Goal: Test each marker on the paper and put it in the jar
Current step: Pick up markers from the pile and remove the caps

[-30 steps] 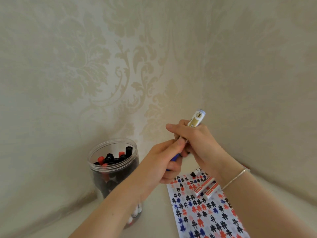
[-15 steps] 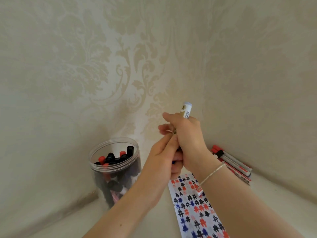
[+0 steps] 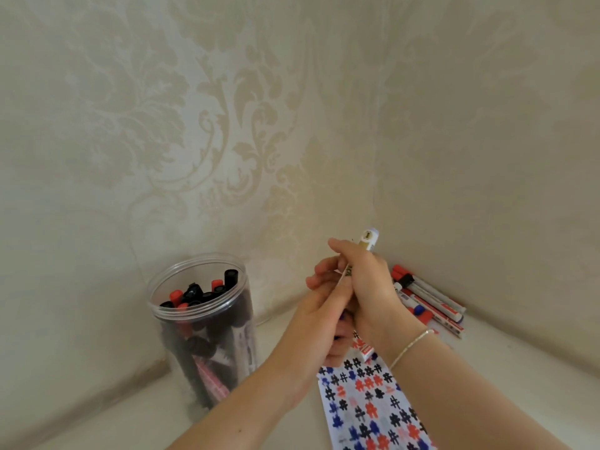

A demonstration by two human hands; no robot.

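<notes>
Marker [image 3: 367, 242] upright within both hands [image 3: 350, 297]

marker [image 3: 368, 239] lower end hidden inside hands; paper [image 3: 367, 407] cut off by bottom edge.

marker [image 3: 368, 241] raised and more upright since a second ago; loose markers [image 3: 428, 298] now uncovered

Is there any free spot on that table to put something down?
Bare tabletop shows between the jar and the paper, under the left forearm, and right of the paper, in front of the loose markers. The far corner is crowded with those markers and both hands.
</notes>
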